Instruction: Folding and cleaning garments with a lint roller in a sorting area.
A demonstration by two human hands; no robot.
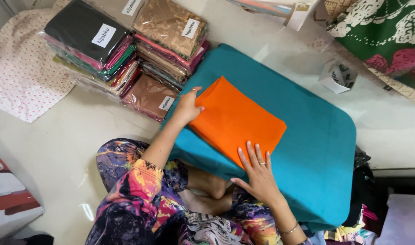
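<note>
Orange cloth [237,120], folded into a flat rectangle, lying tilted near the middle of the frame on a broad teal cloth [316,149] spread over the pale floor [57,145]. Left hand [188,107] laid on the upper left corner, fingers curled over the edge, resting rather than clamped. Right hand [257,172] flat and spread on the lower corner, fingers apart, pressing down, gripping nothing. Judged from this: the smoothing and squaring step of a fold, both palms pinning opposite ends. Next move likely calling for even pressure along the edges, corners kept aligned, no dragging of the teal layer beneath.

Plain and unpatterned, crisp at the edges, creaseless on top, thin enough to lie flush.

In the upper left of the frame, stacks of wrapped cloth packets [125,50] in black, brown, pink and green, just beside the teal cloth. Further left, a dotted white fabric [21,72]. At the upper right, a green patterned cloth [384,31] and a small white box [336,77].
</note>
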